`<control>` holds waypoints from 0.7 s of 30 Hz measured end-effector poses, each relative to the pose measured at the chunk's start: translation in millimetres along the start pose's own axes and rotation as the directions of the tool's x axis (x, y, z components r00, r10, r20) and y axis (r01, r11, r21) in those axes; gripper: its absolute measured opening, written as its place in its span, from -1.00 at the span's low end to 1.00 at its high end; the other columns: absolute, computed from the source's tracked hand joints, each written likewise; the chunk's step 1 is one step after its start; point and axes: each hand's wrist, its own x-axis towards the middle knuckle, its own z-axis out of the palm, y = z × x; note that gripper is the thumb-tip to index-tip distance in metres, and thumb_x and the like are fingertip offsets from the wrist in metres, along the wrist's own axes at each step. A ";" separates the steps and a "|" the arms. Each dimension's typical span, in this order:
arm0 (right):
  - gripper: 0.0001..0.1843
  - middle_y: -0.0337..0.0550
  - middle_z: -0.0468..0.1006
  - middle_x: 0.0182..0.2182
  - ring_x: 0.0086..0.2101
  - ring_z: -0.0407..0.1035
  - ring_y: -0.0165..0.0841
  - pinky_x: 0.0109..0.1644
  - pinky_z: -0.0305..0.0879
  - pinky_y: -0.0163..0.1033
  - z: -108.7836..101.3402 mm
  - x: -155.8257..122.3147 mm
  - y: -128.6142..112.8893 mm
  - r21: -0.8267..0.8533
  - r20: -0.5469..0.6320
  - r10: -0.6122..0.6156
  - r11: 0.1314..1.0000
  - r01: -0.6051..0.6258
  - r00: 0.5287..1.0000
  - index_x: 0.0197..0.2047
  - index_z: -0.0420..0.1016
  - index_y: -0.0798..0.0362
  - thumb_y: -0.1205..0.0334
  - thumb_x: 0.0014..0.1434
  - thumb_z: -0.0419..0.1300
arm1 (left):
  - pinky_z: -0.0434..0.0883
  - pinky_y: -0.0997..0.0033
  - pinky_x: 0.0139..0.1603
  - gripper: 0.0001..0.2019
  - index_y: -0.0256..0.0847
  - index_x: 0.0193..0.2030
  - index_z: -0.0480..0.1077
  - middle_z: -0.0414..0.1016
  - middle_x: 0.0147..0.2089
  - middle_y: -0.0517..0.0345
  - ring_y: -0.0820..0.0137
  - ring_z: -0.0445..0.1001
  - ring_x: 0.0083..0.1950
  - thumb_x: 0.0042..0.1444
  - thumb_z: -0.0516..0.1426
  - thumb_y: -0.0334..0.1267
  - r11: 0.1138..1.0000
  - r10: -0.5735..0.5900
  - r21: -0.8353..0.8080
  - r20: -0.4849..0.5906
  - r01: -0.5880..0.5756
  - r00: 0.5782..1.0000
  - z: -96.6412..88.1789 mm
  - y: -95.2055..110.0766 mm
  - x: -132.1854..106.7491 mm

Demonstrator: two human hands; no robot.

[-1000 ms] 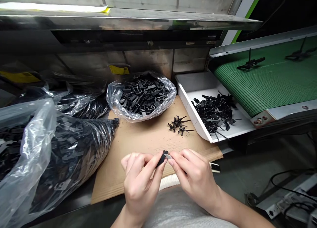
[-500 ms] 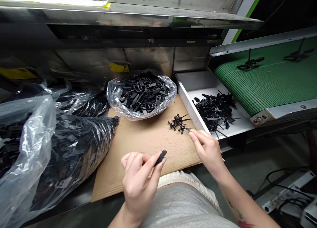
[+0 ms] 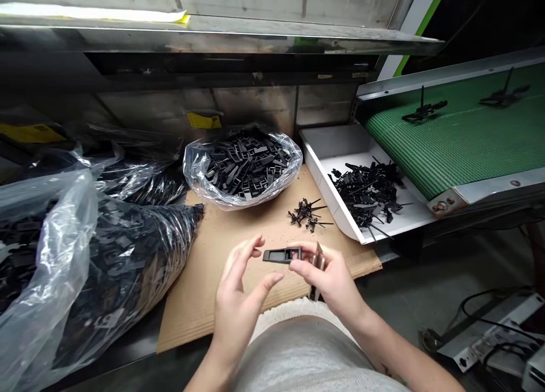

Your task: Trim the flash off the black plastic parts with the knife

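Between the thumb and fingertips of my right hand [image 3: 330, 272] is a black plastic clip [image 3: 281, 255], a narrow piece with rectangular openings, held level. A flat metal tool [image 3: 317, 264] is also tucked in that hand; its exact kind is partly hidden by the fingers. My left hand [image 3: 242, 287] is open at the clip's left end, thumb and fingers apart, with nothing visible between them. Beyond the hands, a small pile of black stemmed pieces [image 3: 305, 213] lies on the cardboard sheet [image 3: 204, 290].
A plastic-lined container [image 3: 193, 173] of black clips stands behind the cardboard. Large clear bags [image 3: 140, 267] of black parts fill the left. At right, a white tray [image 3: 327, 190] holds assembled-looking pieces, below a green conveyor belt [image 3: 468, 136] carrying two parts. A metal shelf [image 3: 238, 37] overhangs the back.
The black piece has passed from my left hand to my right, and my left fingers have opened. My right hand has drawn back from the pile towards my body.
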 end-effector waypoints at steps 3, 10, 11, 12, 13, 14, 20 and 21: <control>-0.74 -0.27 0.39 -0.50 -0.55 0.14 -0.51 -0.50 0.15 -0.39 9.1 -6.3 5.1 -0.060 -0.074 -0.083 0.995 0.079 0.994 -0.21 0.47 0.06 0.22 -0.03 0.25 | 0.23 0.17 0.07 -0.64 -0.18 -0.16 0.48 0.51 -0.14 0.01 0.16 0.36 0.01 -0.13 0.26 -0.10 0.839 -0.344 -0.365 0.221 0.404 0.913 1.9 0.5 4.0; -0.57 -0.18 0.41 -0.34 -0.42 0.30 -0.41 -0.46 0.25 -0.37 -0.2 -18.2 6.5 -0.391 0.060 -0.159 0.904 0.170 0.985 -0.04 0.30 0.03 0.19 0.00 0.24 | 0.29 0.36 0.01 -0.77 -0.22 -0.28 0.52 0.56 -0.21 0.02 0.29 0.43 -0.08 -0.06 0.24 -0.14 0.625 -0.356 -0.609 0.333 0.488 0.873 5.3 11.7 7.1; -0.54 -0.13 0.40 -0.27 -0.33 0.32 -0.36 -0.37 0.29 -0.32 -6.3 -19.9 4.6 -0.469 0.084 -0.151 0.866 0.173 0.985 0.02 0.25 0.03 0.16 0.04 0.20 | 0.30 0.39 -0.02 -0.77 -0.24 -0.27 0.51 0.56 -0.22 0.01 0.30 0.44 -0.09 -0.04 0.22 -0.15 0.616 -0.363 -0.611 0.341 0.498 0.867 5.3 12.7 7.5; -0.55 -0.09 0.39 -0.21 -0.24 0.32 -0.32 -0.26 0.30 -0.26 -12.5 -21.7 2.8 -0.540 0.106 -0.144 0.823 0.179 0.984 0.06 0.22 0.03 0.15 0.10 0.15 | 0.30 0.41 -0.05 -0.77 -0.25 -0.25 0.50 0.56 -0.24 0.01 0.32 0.44 -0.12 0.00 0.20 -0.16 0.609 -0.370 -0.609 0.348 0.508 0.861 5.2 13.7 7.7; -0.60 -0.07 0.37 -0.18 -0.18 0.30 -0.30 -0.16 0.28 -0.21 -18.0 -23.6 1.1 -0.594 0.125 -0.135 0.783 0.183 0.983 0.07 0.22 0.03 0.17 0.17 0.07 | 0.31 0.43 -0.09 -0.78 -0.25 -0.23 0.49 0.56 -0.28 0.02 0.34 0.45 -0.16 0.04 0.17 -0.17 0.607 -0.374 -0.604 0.357 0.517 0.856 5.1 14.7 7.9; -0.66 -0.07 0.37 -0.16 -0.15 0.29 -0.30 -0.11 0.26 -0.18 -22.6 -25.5 -0.3 -0.626 0.145 -0.127 0.756 0.191 0.981 0.06 0.24 0.03 0.20 0.22 0.00 | 0.32 0.44 -0.13 -0.78 -0.25 -0.22 0.47 0.55 -0.32 0.04 0.36 0.46 -0.21 0.07 0.13 -0.18 0.612 -0.375 -0.595 0.362 0.521 0.854 5.1 15.8 7.9; -0.78 -0.18 0.45 -0.35 -0.34 0.35 -0.41 -0.28 0.28 -0.31 -27.8 -32.9 -7.9 -0.574 0.129 -0.353 0.735 0.360 0.927 -0.10 0.38 0.05 0.35 0.24 -0.03 | 0.22 0.59 -0.46 -0.87 -0.18 -0.24 0.42 0.37 -0.45 0.26 0.58 0.22 -0.51 0.14 0.07 -0.25 0.851 -0.239 -0.440 0.164 0.288 0.957 6.2 19.5 2.1; -0.78 -0.17 0.46 -0.36 -0.35 0.35 -0.40 -0.28 0.27 -0.30 -26.1 -32.5 -9.9 -0.587 0.125 -0.406 0.705 0.397 0.905 -0.11 0.38 0.06 0.37 0.22 -0.01 | 0.21 0.59 -0.45 -0.88 -0.18 -0.27 0.42 0.35 -0.47 0.27 0.57 0.20 -0.50 0.15 0.07 -0.26 0.892 -0.210 -0.379 0.133 0.245 0.969 6.4 19.4 0.2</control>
